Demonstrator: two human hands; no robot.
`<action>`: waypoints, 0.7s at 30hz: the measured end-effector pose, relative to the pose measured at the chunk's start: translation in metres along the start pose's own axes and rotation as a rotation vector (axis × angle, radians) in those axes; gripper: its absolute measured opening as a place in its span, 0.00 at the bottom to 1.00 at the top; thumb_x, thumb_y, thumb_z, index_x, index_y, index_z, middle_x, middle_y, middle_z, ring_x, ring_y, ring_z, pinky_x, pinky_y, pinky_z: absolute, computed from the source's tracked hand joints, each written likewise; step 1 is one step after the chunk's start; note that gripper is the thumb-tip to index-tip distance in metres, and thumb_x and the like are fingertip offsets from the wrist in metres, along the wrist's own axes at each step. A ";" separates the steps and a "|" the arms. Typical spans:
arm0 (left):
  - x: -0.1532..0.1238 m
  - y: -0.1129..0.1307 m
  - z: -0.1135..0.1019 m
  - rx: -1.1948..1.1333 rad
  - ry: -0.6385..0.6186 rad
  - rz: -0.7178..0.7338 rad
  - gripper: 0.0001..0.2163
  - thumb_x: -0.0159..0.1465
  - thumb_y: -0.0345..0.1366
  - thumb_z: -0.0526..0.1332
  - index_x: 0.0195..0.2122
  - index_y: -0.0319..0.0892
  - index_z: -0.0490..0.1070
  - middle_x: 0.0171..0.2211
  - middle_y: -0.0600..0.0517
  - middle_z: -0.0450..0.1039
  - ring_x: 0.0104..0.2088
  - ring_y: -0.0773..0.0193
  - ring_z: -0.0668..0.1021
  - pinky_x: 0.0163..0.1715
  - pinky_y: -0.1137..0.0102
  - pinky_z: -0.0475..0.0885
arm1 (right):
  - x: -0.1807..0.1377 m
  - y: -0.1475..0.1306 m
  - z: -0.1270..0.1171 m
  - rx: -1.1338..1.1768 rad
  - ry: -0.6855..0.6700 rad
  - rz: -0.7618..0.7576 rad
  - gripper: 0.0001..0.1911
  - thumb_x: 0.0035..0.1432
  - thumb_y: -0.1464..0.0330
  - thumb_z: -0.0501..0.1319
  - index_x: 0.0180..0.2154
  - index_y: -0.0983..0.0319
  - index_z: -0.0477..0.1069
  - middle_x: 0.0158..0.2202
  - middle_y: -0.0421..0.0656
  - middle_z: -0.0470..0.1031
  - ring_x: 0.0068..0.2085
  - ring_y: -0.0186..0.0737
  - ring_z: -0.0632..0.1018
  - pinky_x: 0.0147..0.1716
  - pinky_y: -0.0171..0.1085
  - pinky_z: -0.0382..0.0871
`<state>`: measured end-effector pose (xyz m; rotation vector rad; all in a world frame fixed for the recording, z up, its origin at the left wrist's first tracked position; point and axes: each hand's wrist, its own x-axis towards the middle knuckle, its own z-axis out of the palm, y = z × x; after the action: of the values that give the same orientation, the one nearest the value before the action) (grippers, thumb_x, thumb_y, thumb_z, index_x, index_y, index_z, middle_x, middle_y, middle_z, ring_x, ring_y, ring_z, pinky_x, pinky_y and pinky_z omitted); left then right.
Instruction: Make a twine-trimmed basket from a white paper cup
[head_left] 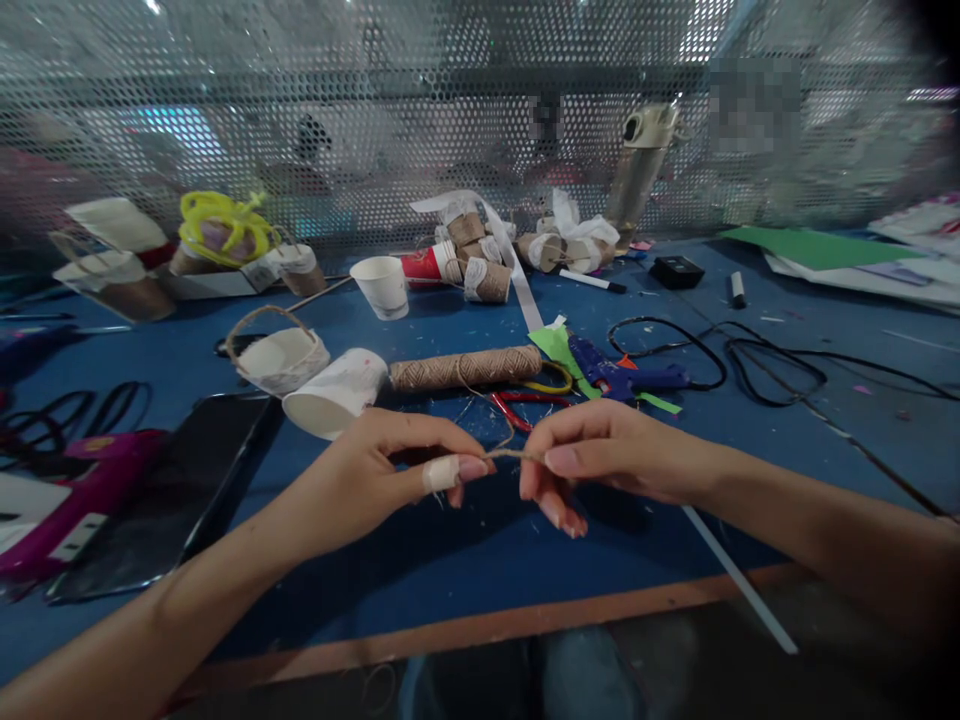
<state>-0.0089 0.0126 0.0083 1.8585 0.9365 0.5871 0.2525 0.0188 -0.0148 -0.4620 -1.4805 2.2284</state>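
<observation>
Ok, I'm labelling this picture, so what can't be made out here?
Head view, every item:
Twine inside the right hand: hidden by its fingers.
Magenta object: cut off by the left edge.
Papers: cut off by the right edge.
What lies behind the perforated screen: blurred, broken up by its mesh.

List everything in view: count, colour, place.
twine roll: one, brown, centre
strand: one, brown, front centre
glue guns: two, blue right, purple left
scissors: count unclear, red, centre
basket: one, white, left
cups: several, white, brown, red, left, back
flat device: one, black, left
bottle: one, greyish, back
papers: several, green, white, right
box: one, black, right
cables: several, black, sides
table: one, blue, underneath
screen: one, grey, back
left hand: one, front
right hand: one, front
</observation>
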 end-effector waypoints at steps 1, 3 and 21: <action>0.000 0.000 0.001 -0.035 -0.032 0.002 0.06 0.67 0.36 0.66 0.36 0.41 0.82 0.23 0.54 0.79 0.23 0.70 0.77 0.22 0.79 0.70 | 0.000 0.000 0.001 0.015 -0.042 0.011 0.12 0.68 0.65 0.61 0.41 0.68 0.78 0.32 0.43 0.78 0.30 0.32 0.79 0.32 0.32 0.73; 0.000 0.000 0.002 -0.051 -0.069 0.058 0.06 0.67 0.35 0.66 0.37 0.41 0.83 0.24 0.53 0.80 0.24 0.69 0.77 0.25 0.79 0.72 | 0.000 -0.001 0.002 0.016 -0.089 0.025 0.13 0.67 0.64 0.62 0.40 0.68 0.78 0.30 0.43 0.77 0.30 0.32 0.78 0.32 0.33 0.73; -0.007 0.005 0.013 -0.332 -0.141 -0.112 0.09 0.68 0.38 0.65 0.38 0.38 0.82 0.22 0.53 0.77 0.18 0.74 0.73 0.18 0.84 0.70 | 0.000 0.000 0.010 -0.091 0.025 0.131 0.09 0.53 0.69 0.74 0.32 0.67 0.77 0.29 0.40 0.78 0.28 0.28 0.75 0.27 0.27 0.69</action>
<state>-0.0017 -0.0013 0.0067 1.5196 0.7908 0.5024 0.2476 0.0104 -0.0112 -0.6311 -1.5847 2.2520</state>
